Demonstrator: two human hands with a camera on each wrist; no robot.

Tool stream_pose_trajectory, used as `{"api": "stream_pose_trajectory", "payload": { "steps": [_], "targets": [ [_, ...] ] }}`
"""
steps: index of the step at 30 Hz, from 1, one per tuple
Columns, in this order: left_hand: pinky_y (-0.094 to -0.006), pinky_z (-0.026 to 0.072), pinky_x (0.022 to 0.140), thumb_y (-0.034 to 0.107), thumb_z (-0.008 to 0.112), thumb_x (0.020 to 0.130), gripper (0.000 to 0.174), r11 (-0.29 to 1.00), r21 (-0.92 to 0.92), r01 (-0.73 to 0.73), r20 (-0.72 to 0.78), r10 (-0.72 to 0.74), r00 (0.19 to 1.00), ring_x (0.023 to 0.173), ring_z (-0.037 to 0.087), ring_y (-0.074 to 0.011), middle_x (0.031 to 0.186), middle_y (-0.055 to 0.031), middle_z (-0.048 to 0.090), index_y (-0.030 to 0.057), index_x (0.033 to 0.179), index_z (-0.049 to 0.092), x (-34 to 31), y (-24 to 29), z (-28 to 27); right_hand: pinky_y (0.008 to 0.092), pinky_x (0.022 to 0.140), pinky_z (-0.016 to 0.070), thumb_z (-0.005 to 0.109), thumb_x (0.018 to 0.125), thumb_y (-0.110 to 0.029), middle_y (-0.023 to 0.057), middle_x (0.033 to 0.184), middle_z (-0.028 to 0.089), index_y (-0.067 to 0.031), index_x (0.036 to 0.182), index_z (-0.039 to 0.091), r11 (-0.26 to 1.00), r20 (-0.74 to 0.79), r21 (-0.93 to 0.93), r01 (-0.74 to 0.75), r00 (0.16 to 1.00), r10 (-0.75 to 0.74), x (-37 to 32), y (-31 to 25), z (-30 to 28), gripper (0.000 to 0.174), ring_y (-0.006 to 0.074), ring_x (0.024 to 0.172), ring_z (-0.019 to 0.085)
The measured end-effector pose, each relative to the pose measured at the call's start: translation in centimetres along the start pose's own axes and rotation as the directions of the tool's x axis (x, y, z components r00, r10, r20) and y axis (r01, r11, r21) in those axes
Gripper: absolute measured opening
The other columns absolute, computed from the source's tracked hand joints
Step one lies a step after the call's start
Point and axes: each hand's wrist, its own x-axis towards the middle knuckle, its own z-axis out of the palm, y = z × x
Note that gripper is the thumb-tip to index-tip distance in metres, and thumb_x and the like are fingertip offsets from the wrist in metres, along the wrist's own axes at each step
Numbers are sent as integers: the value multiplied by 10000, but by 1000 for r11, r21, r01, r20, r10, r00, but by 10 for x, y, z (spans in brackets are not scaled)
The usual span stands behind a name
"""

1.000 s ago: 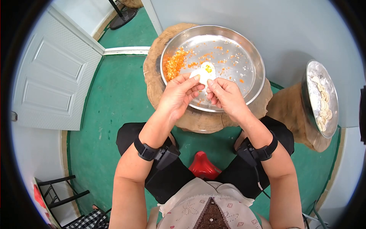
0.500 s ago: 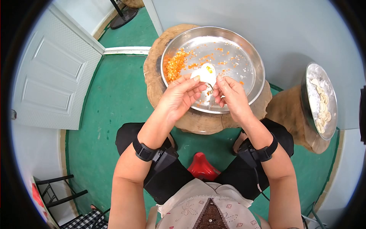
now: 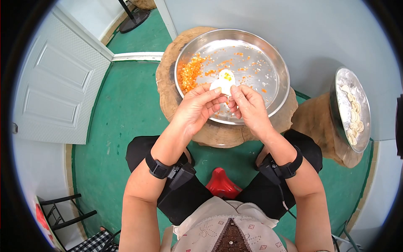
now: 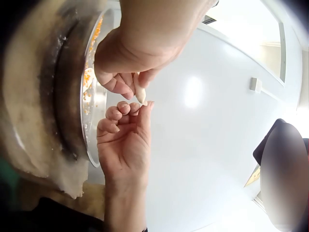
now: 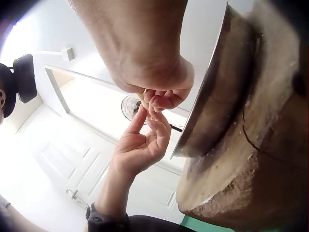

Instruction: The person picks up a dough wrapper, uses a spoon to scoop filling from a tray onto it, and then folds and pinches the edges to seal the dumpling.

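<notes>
Low over the near side of a wide steel pan [image 3: 275, 96], my left hand [image 3: 199, 105] pinches a white dough wrapper [image 3: 225, 86] between thumb and fingers. My right hand [image 3: 251, 107] pinches the wrapper's right edge with thumb and forefinger, fingertips close to the left ones. In the left wrist view the folded dough [image 4: 140, 92] shows edge-on between the hands. Just beyond it lies a white round with orange-yellow bits [image 3: 227, 76] on top, partly overlapped by the held dough. Chopped orange and pale filling [image 3: 191, 72] is heaped at the pan's left side.
The pan stands on a wooden stump [image 3: 168, 84]. To the right, a second stump [image 3: 312, 122] bears a tilted, floury metal basin [image 3: 365, 113] with several shaped dumplings [image 3: 355, 110]. A red seat [image 3: 223, 185] shows between the person's legs. A wall rises behind the pan.
The right hand drew slightly away from the wrapper's edge, then came back to it. The left hand has kept its hold on the dough.
</notes>
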Motion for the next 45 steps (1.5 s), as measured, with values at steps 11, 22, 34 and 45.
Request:
{"api": "stream_pose_trajectory", "payload": {
  "steps": [11,22,34,45],
  "targets": [
    [-217,458,649,95,579,792,246,991,111,-77,-38,82,996,777,589,-123,895,-51,605,34,1026,536,-3,1,5,280,478,372,514,825,-193,83,532,481,13,685,517,921,-70,-326,214,966,-249,-1,7,1,250,116,497,430],
    [-226,456,663,130,568,807,206,998,2,-65,-15,65,998,766,569,-110,846,-39,600,25,985,555,-4,5,3,264,465,371,495,855,-256,40,532,506,4,654,523,971,-93,-220,96,988,-119,-5,-3,-3,330,107,481,443],
    [-225,464,662,119,562,807,201,1000,-12,-11,59,12,998,760,575,-110,857,-45,603,29,987,551,-4,2,3,286,485,381,487,857,-224,86,547,498,13,681,505,924,-43,-298,238,964,-262,-3,2,3,296,129,505,460],
    [-216,466,626,107,575,799,191,997,29,-67,45,66,997,726,560,-95,832,-29,600,35,975,558,-6,4,8,327,459,368,500,832,-178,156,525,461,20,665,487,853,-43,-433,291,939,-342,-5,3,3,259,212,445,434]
  ]
}}
